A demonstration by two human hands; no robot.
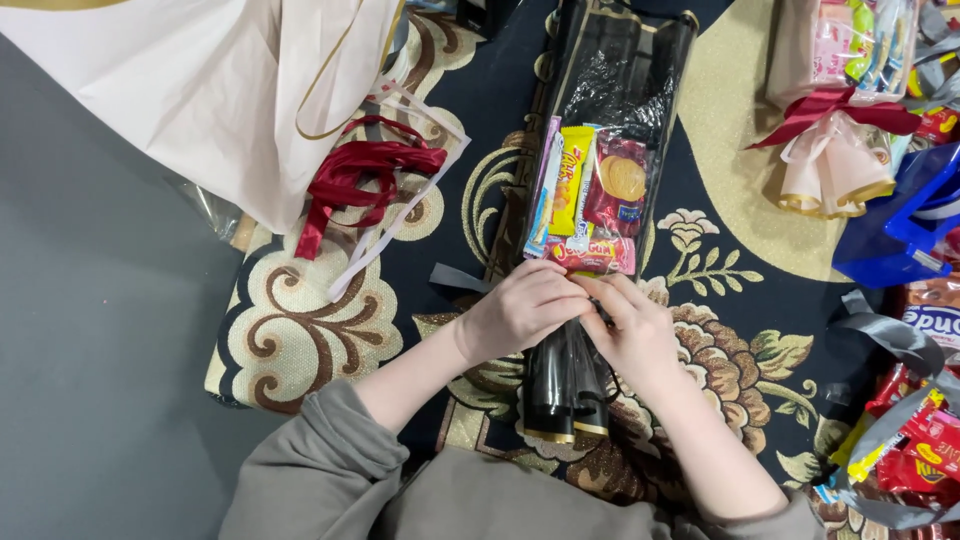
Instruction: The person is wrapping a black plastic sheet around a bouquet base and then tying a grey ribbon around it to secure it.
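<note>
Patterned rug [330, 330]: red ribbon [360, 175] (loose) beside snack bouquet [595, 200].

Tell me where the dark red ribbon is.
The dark red ribbon lies upper left of the hands, on the patterned cloth, just below the cream paper.

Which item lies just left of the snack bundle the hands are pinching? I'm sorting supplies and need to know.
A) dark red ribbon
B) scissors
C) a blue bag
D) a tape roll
A: the dark red ribbon lies on the patterned cloth, left of the snack bundle.
</note>
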